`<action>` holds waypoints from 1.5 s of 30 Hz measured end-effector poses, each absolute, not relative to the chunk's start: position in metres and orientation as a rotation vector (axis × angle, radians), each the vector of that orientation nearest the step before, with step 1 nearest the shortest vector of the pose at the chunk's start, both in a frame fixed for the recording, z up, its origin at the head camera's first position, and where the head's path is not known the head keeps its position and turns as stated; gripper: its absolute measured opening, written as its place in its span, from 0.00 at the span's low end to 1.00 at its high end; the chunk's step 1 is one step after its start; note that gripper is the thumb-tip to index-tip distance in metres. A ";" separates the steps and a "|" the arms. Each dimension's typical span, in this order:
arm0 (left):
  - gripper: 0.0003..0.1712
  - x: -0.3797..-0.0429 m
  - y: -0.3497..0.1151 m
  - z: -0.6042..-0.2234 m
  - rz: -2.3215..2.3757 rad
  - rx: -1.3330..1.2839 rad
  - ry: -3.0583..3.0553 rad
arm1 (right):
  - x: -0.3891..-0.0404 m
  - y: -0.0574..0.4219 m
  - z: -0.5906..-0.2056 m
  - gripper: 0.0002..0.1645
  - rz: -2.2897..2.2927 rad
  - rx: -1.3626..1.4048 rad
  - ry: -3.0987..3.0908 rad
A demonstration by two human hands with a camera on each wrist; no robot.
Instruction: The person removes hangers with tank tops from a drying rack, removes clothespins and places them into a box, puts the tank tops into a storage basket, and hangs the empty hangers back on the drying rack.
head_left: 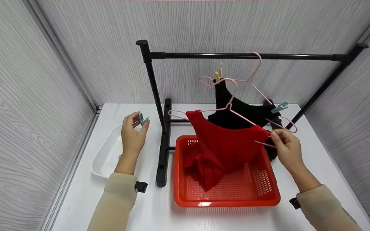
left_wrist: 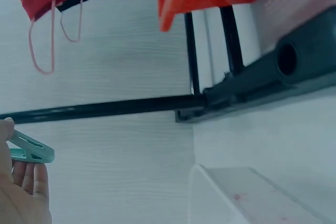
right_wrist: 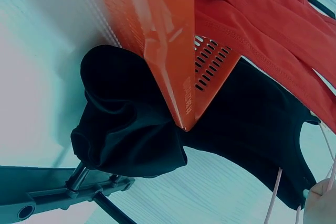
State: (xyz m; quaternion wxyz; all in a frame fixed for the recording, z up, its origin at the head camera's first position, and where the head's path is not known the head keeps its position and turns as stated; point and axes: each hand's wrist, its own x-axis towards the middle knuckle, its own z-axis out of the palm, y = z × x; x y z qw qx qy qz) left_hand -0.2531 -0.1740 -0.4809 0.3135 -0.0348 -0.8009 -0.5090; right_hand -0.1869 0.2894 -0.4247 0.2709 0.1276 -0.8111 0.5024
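My left hand (head_left: 133, 136) pinches a mint-green clothespin (head_left: 143, 119) between thumb and fingers, beside the rack's left post; the same clothespin (left_wrist: 32, 148) shows in the left wrist view. My right hand (head_left: 287, 148) grips the right end of a pink hanger (head_left: 241, 117) together with the strap of a red top (head_left: 226, 141). The top's other strap lies over the hanger's left arm, and its lower part hangs into a red basket (head_left: 226, 203). Behind it, a black top (head_left: 236, 110) hangs on another pink hanger (head_left: 256, 69), held by a yellow clothespin (head_left: 218, 74) and a green clothespin (head_left: 280, 107).
A black rack (head_left: 204, 55) spans the table, its left foot (head_left: 162, 166) between the basket and a white tray (head_left: 103, 160). In the right wrist view, the hem of the black top (right_wrist: 126, 114) bunches beside the basket. Grey patterned walls (head_left: 114, 29) enclose the table.
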 end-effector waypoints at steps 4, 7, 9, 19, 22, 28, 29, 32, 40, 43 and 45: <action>0.25 -0.255 -0.186 -0.491 -1.342 -0.043 -2.149 | -0.187 0.290 -0.425 0.06 1.368 0.352 -2.186; 0.26 -0.256 -0.194 -0.499 -1.330 -0.009 -2.178 | -0.186 0.291 -0.425 0.06 1.370 0.349 -2.187; 0.26 -0.257 -0.200 -0.506 -1.315 0.020 -2.208 | -0.186 0.291 -0.424 0.06 1.366 0.345 -2.187; 0.27 -0.257 -0.225 -0.529 -1.273 0.172 -2.361 | -0.186 0.291 -0.423 0.06 1.386 0.326 -2.182; 0.26 -0.258 -0.231 -0.534 -1.257 0.200 -2.401 | -0.185 0.292 -0.422 0.07 1.391 0.314 -2.189; 0.26 -0.258 -0.239 -0.543 -1.256 0.244 -2.473 | -0.184 0.293 -0.424 0.06 1.377 0.322 -2.199; 0.27 -0.258 -0.240 -0.544 -1.260 0.248 -2.491 | -0.184 0.293 -0.424 0.06 1.374 0.326 -2.196; 0.27 -0.258 -0.242 -0.547 -1.256 0.266 -2.565 | -0.184 0.294 -0.425 0.06 1.353 0.335 -2.191; 0.27 -0.256 -0.251 -0.552 -1.151 0.310 -2.725 | -0.184 0.295 -0.426 0.06 1.345 0.328 -2.191; 0.28 -0.254 -0.255 -0.556 -1.120 0.342 -2.798 | -0.183 0.295 -0.426 0.06 1.342 0.323 -2.191; 0.28 -0.253 -0.258 -0.559 -1.104 0.362 -2.848 | -0.183 0.295 -0.426 0.06 1.347 0.320 -2.189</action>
